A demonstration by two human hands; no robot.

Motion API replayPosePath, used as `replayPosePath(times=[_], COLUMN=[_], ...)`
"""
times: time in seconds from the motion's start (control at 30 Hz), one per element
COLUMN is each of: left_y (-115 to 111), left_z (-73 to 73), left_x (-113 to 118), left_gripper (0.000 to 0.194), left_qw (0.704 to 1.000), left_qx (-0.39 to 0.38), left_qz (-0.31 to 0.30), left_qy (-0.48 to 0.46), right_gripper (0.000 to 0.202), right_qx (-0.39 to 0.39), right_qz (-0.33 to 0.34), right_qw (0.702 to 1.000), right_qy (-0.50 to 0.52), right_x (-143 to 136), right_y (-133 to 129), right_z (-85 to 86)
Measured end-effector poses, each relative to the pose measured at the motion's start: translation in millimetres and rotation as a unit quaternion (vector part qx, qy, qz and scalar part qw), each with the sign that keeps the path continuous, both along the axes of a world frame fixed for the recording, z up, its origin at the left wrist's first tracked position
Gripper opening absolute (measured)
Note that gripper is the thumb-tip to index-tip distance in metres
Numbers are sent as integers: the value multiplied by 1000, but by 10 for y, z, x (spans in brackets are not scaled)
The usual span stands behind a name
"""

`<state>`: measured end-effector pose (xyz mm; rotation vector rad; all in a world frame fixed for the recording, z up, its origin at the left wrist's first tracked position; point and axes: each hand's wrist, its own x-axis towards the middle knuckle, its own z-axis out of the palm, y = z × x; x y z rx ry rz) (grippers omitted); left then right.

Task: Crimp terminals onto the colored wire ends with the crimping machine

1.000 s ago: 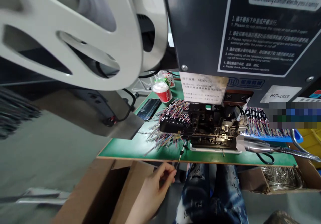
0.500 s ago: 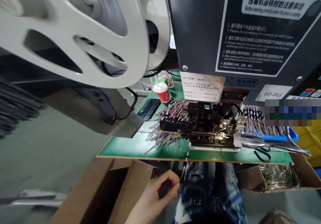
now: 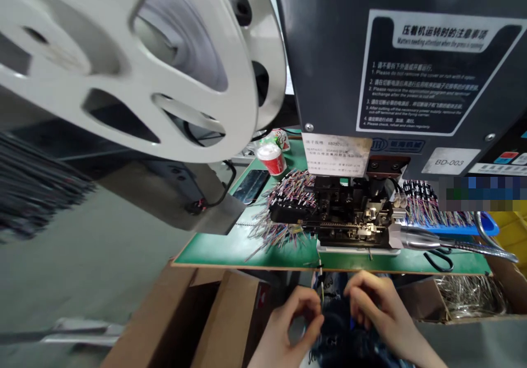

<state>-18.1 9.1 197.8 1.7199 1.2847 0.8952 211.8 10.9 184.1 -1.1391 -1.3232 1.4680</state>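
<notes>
My left hand [image 3: 294, 324] is below the table's front edge, thumb and forefinger curled into a ring around the lower end of a thin cable [image 3: 321, 277]. The cable has black and white sleeves and runs up to the table edge under the crimping machine. Just right of it is my right hand [image 3: 379, 307], its fingers bent in toward the thumb; whatever lies between them is hidden. Above both hands sits the crimping applicator [image 3: 349, 214], dark metal with brass-coloured parts at its right.
A pile of multicoloured wires [image 3: 284, 203] lies left of the applicator, beside a phone [image 3: 251, 187] and a red-white cup [image 3: 272, 159]. More wires fill a blue tray [image 3: 489, 225]. A large white reel [image 3: 242, 82] hangs upper left. Cardboard boxes [image 3: 222, 313] stand below the table.
My right hand has come into view beside the left one. My left hand has shifted right and slightly down, and the whole view has shifted a little.
</notes>
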Motion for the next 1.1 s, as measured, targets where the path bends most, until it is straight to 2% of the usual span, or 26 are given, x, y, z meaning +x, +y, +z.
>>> replayPosePath(times=[0.07,0.17,0.23,0.3,0.4,0.43,0.5,0.57,0.6,0.67,0.73,0.8,0.9,1.1], left_y=[-57,-109,-115,-92,-1,44,152,278,343,459,539,579,590,588], left_z=[-77,-332,-479,-512,-342,-257,-96,30,81,167,233,273,272,80], left_x=[117,376,554,677,706,688,653,656,677,745,817,863,861,785], left_gripper=[7,16,19,22,18,15,10,18,23,18,9,17,18,10], left_qw=[997,974,962,955,956,962,976,976,975,979,984,985,983,965], left_qx=[66,193,244,264,227,207,201,214,217,195,158,130,102,2], left_qz=[-42,-121,-126,-131,-181,-171,-81,10,34,27,-10,-32,-29,-37], left_qy=[16,9,13,25,49,40,-3,-34,-41,-56,-84,-113,-148,-258], right_gripper=[45,55,50,43,36,35,33,30,28,26,26,28,32,37], right_qx=[-19,-58,-72,-71,-54,-48,-40,-29,-22,-7,4,1,-14,0], right_qz=[-10,8,18,6,-24,-30,-29,-23,-21,-19,-17,-13,4,4], right_qw=[1000,996,990,985,984,984,986,987,987,987,989,990,988,991], right_qy=[-7,62,124,157,171,170,162,157,158,158,146,138,155,135], right_x=[-72,-115,-77,8,170,218,289,316,314,289,252,221,202,176], right_y=[112,193,191,174,165,165,166,158,151,137,133,147,193,262], right_z=[-136,-298,-320,-280,-190,-169,-143,-130,-123,-106,-86,-70,-56,-19])
